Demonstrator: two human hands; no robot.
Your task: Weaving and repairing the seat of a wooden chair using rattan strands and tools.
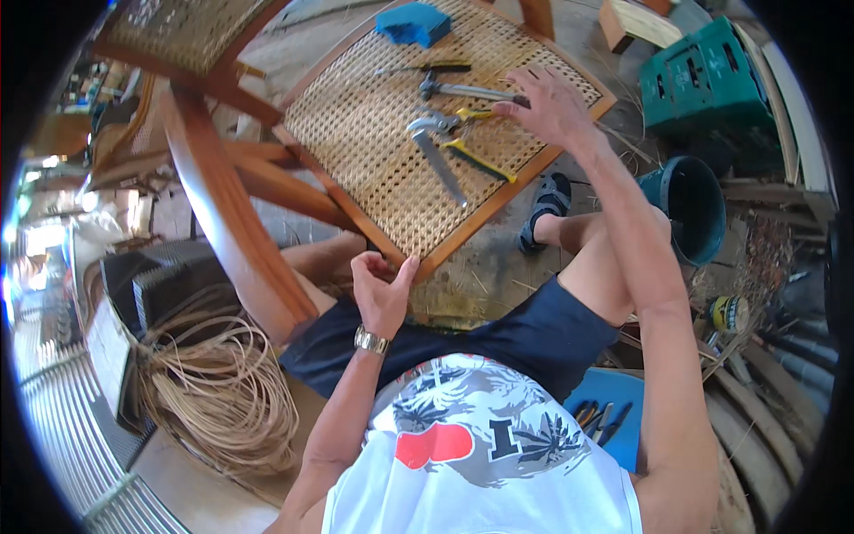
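Observation:
A wooden chair with a woven cane seat (342,133) stands before me. At its near corner my left hand (382,289) is closed, the thumb pressed on the wooden frame and the other fingers curled beside it. My right hand (547,107) reaches over the seat's right side, fingers stretched out around the handle end of a hammer (471,91); I see no firm grip. Close by lie yellow-handled pliers or cutters (485,162) and a metal blade (442,169). Beyond the hammer are a thin dark-handled tool (436,68) and a blue block (414,24).
Coiled cane strands (222,383) lie at my left. On the right stand a green crate (707,76), a dark green bucket (694,214) and a small yellow-labelled can (729,314). A blue tray (614,392) with several tools is by my right hip.

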